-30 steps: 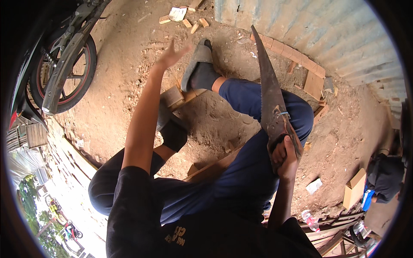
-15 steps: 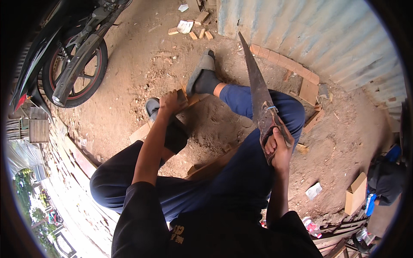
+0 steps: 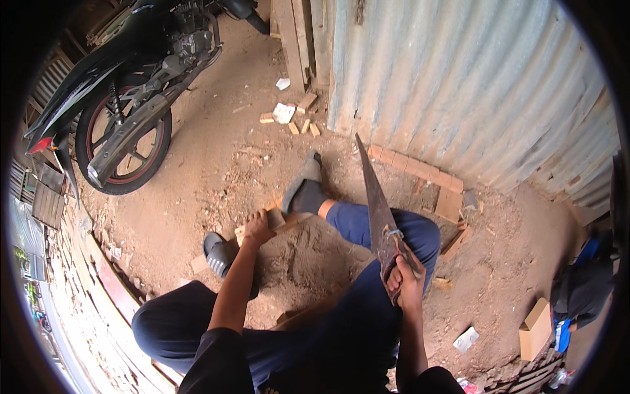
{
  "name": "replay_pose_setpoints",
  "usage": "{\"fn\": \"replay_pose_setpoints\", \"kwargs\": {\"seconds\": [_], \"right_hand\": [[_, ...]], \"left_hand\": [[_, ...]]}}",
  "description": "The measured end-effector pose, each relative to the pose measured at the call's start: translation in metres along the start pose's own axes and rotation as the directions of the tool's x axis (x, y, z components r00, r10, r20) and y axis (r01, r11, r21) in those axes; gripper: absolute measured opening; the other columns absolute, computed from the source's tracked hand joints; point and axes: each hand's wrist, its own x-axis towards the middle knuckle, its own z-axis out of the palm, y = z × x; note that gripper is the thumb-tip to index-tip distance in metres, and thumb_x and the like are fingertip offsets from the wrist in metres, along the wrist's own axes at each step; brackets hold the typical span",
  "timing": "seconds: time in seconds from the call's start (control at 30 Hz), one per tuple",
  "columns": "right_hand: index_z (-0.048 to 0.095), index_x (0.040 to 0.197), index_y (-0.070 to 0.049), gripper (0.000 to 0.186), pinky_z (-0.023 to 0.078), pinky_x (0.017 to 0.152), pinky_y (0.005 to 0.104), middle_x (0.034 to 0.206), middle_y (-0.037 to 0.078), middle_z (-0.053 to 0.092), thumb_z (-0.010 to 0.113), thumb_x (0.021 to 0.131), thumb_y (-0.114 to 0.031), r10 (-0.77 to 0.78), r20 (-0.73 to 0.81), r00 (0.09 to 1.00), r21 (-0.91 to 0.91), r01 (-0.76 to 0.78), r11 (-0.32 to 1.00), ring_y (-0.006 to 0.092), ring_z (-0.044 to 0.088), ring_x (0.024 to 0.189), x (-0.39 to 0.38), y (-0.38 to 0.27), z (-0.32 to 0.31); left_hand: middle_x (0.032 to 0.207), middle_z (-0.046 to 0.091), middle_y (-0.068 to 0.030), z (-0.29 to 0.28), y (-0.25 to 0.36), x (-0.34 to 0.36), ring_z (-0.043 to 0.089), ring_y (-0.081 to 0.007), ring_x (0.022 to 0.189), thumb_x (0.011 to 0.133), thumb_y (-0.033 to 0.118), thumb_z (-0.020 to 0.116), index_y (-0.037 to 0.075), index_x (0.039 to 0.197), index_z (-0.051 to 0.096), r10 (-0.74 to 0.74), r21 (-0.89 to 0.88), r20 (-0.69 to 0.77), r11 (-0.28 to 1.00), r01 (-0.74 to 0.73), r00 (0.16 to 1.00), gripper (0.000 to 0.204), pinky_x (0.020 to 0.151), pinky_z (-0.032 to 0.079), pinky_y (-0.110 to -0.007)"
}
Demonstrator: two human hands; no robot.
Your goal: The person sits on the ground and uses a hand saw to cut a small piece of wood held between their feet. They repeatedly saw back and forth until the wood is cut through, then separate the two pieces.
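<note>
My right hand (image 3: 405, 284) is wrapped round the handle of a handsaw (image 3: 375, 203). Its long dark blade points up and away, in front of my right knee and over the ground. My left hand (image 3: 258, 230) closes over a small wooden block (image 3: 275, 218) on the ground between my feet. A pale length of wood (image 3: 296, 218) lies under the block, partly hidden by it and the hand. My right shoe (image 3: 304, 178) is beside the block's far end; my left slipper (image 3: 218, 253) rests nearer, left of my forearm.
A parked motorcycle (image 3: 125, 131) stands at the far left. Corrugated metal sheeting (image 3: 446, 85) closes off the far right, with a row of wooden blocks (image 3: 413, 166) along its foot. Offcuts (image 3: 305, 126) lie farther ahead. A cardboard box (image 3: 537, 328) and a person (image 3: 581, 289) are at right.
My view has tilted up, so everything sits lower in it. My left foot has shifted back and left, away from the wood. Both hands keep their holds.
</note>
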Motion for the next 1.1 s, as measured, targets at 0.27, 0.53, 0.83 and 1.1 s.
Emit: {"fn": "replay_pose_setpoints", "kwargs": {"seconds": [0.27,0.53,0.83,1.1], "right_hand": [[0.053,0.133,0.001,0.041,0.036,0.041,0.0230,0.058,-0.002,0.039,0.055,0.093,-0.007,0.014,-0.036,0.999,-0.047,-0.016,0.999,0.0061,0.038,0.043,0.007,-0.003,0.014],[0.054,0.130,0.004,0.039,0.034,0.041,0.0220,0.057,-0.003,0.037,0.054,0.093,-0.009,-0.016,-0.055,0.998,-0.224,0.003,0.975,0.0052,0.036,0.044,0.014,0.004,0.018],[0.051,0.134,0.005,0.043,0.034,0.042,0.0211,0.056,-0.003,0.038,0.054,0.095,-0.014,-0.047,-0.093,0.995,-0.234,0.024,0.972,0.0052,0.037,0.046,0.013,0.009,0.023],[0.053,0.132,0.006,0.041,0.035,0.046,0.0215,0.057,-0.002,0.041,0.054,0.097,-0.015,-0.096,-0.073,0.993,-0.266,0.073,0.961,0.0063,0.040,0.047,0.011,0.013,0.025]], "left_hand": [[0.131,0.053,-0.0193,-0.016,0.011,-0.012,0.049,-0.0349,0.124,0.064,0.054,0.081,0.007,0.143,0.032,-0.007,-0.006,-0.021,1.000,0.007,1.000,0.104,0.106,0.031,-0.054],[0.126,0.055,-0.0211,-0.019,0.007,-0.008,0.054,-0.0387,0.117,0.065,0.045,0.083,0.008,0.136,0.041,0.044,-0.146,-0.034,0.988,-0.049,0.998,0.090,0.100,0.043,-0.046],[0.136,0.045,-0.0205,-0.019,-0.006,-0.015,0.042,-0.0390,0.129,0.058,0.045,0.088,0.007,0.144,0.031,0.095,-0.284,-0.129,0.950,-0.129,0.987,0.109,0.110,0.035,-0.046],[0.144,0.038,-0.0196,-0.004,-0.042,-0.052,0.034,-0.0380,0.135,0.055,0.044,0.089,0.005,0.145,0.029,0.059,-0.343,-0.325,0.923,-0.176,0.944,0.116,0.113,0.031,-0.046]]}}
